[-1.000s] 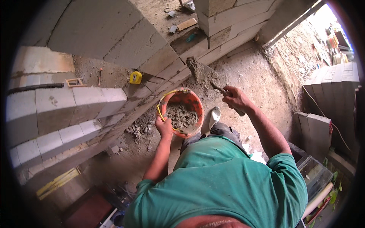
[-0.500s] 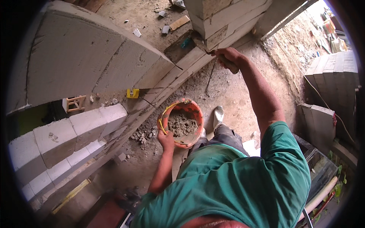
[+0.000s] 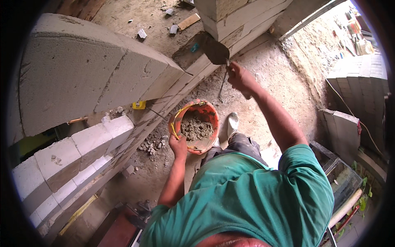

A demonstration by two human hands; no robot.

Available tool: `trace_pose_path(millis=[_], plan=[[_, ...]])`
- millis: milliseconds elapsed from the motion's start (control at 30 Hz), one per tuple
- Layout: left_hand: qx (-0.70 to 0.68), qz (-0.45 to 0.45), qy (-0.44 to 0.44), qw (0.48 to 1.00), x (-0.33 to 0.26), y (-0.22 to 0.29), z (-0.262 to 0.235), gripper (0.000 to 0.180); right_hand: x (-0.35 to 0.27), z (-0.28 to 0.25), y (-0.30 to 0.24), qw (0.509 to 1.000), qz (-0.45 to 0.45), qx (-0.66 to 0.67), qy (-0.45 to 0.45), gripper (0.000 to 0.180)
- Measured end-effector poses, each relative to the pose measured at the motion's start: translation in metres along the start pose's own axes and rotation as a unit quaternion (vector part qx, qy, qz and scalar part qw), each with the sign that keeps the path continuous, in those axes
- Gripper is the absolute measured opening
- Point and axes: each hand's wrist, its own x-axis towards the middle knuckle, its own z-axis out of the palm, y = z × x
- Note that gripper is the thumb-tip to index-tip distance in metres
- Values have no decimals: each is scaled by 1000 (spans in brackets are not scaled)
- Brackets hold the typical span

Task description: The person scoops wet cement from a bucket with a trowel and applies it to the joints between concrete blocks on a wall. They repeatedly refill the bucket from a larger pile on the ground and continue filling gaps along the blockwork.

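Note:
My right hand [image 3: 242, 79] is wrapped round the handle of a trowel, its arm stretched forward. The trowel's broad, dark blade [image 3: 217, 50] is over the top of a low block wall [image 3: 202, 68], close to the foot of a taller block pier [image 3: 230, 24]. A bit of blue [image 3: 194, 47] shows on the dark patch beside the blade. In front of my legs, my left hand [image 3: 177, 145] grips an orange bucket [image 3: 214, 119] at its left side, by the yellow handle [image 3: 173, 127]. Grey, lumpy mortar [image 3: 196, 128] lies inside the bucket.
A thick block wall [image 3: 90, 66] rises at the left, with a yellow box-like item [image 3: 139, 105] below it. Lower left runs a row of pale blocks [image 3: 92, 142]. A thin rod [image 3: 222, 87] stands near my right hand. Stacked blocks [image 3: 358, 82] are at the right.
My right hand has drawn back a little toward me, and the trowel blade now shows broad side up. My left hand keeps its hold on the bucket. The view has shifted slightly.

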Motion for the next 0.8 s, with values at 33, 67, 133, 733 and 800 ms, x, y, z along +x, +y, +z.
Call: trace_pose_path(millis=[33, 67, 133, 733, 800], plan=[[9, 0, -3, 1000, 1, 0, 1, 32, -9, 11, -4, 994, -21, -88, 55, 32], [-2, -5, -6, 1000, 2, 3, 3, 31, -12, 21, 3, 992, 23, -111, 45, 33], [-23, -17, -8, 1000, 1, 8, 6, 30, -25, 34, 1, 983, 69, -164, 39, 42], [-19, -23, -29, 999, 1, -7, -5, 15, 30, 60, -19, 954, 97, -248, 139, 39], [-6, -9, -21, 1000, 0, -7, -8, 15, 29, 60, -17, 951, 100, -245, 157, 38]])
